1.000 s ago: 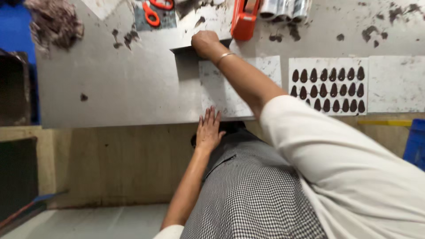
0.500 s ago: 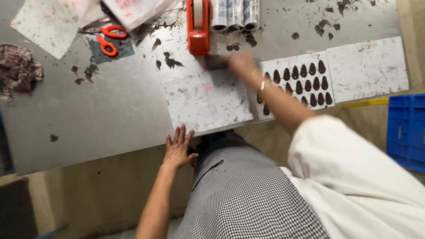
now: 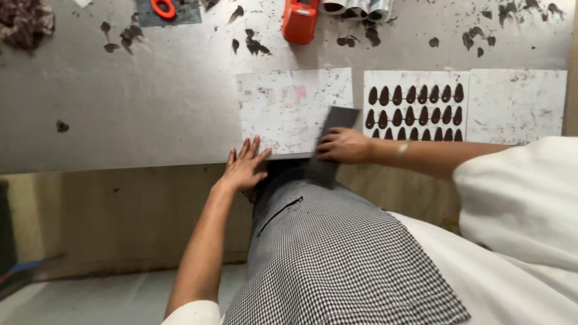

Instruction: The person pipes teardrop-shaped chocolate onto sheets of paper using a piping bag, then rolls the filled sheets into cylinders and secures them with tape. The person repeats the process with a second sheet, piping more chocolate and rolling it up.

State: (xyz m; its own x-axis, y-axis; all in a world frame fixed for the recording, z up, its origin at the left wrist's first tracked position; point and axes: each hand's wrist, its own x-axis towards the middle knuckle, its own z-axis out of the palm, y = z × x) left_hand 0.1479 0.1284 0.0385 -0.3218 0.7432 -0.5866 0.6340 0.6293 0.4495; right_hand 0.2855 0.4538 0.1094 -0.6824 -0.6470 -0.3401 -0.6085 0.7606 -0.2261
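Note:
My left hand (image 3: 245, 165) lies flat with fingers spread on the near edge of a stained white sheet (image 3: 289, 102) on the grey metal table (image 3: 138, 114). My right hand (image 3: 344, 145) grips a dark flat scraper (image 3: 335, 129) at the sheet's near right corner, its lower end hanging past the table edge. To the right lies another white sheet (image 3: 415, 81) carrying rows of dark teardrop-shaped chocolate pieces (image 3: 415, 111).
A third smeared white sheet (image 3: 518, 105) lies at the far right. An orange tape dispenser (image 3: 300, 21), shiny rolls (image 3: 356, 7), orange-handled scissors (image 3: 163, 8) and dark chocolate smears (image 3: 251, 43) sit along the far side. A brown crumb pile (image 3: 25, 23) is far left.
My right hand has drawn the scraper from the far edge of the sheet down to its near edge. My left hand stays pressed at the sheet's front edge.

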